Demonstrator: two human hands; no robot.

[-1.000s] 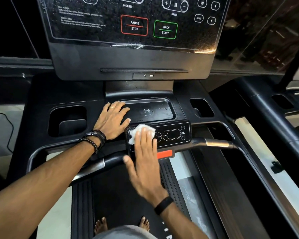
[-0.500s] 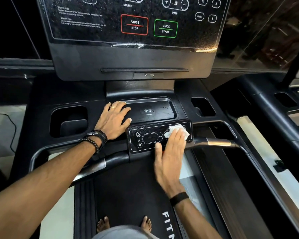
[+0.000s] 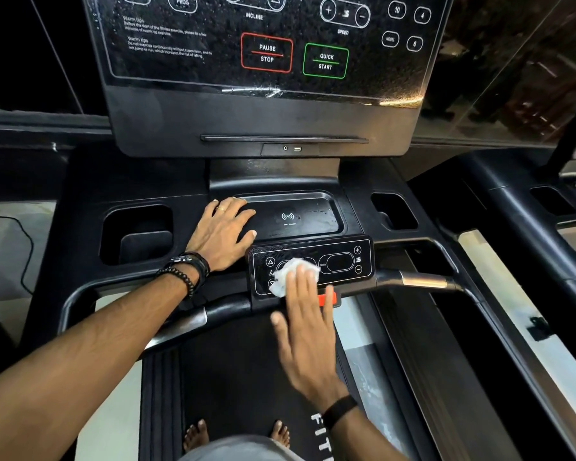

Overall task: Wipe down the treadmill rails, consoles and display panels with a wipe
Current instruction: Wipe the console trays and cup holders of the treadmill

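— What's cut off nearest us?
— Two bare feet [image 3: 236, 435] on the treadmill belt [image 3: 233, 377], heels hidden by grey clothing at the bottom edge. White lettering on the belt runs out of view; only "FIT" reads.

— And the hands?
— The right hand [image 3: 308, 331], black band at the wrist, lies flat with straight fingers pressing a white wipe [image 3: 288, 272] onto the left half of the small control panel [image 3: 313, 264]. The hand covers most of the wipe and part of a red tab [image 3: 328, 299] at the panel's front edge. The symbols on the panel's left side are partly hidden.

— The other one?
— The left hand [image 3: 223, 232], a ring on one finger and dark bracelets at the wrist, rests open and spread at the left edge of the charging tray [image 3: 300, 216], holding nothing.

— Around them?
— Two cup recesses in the console, one left [image 3: 137, 234], one right [image 3: 393, 211]. A handlebar [image 3: 423, 281] with a metal section crosses under the panel.

— Farther back?
— The display panel [image 3: 266, 44], speckled with droplets, top cut off; "PAUSE STOP" and "QUICK START" read, the small print hardly. At the right edge, a neighbouring machine's dark rail [image 3: 526, 207].
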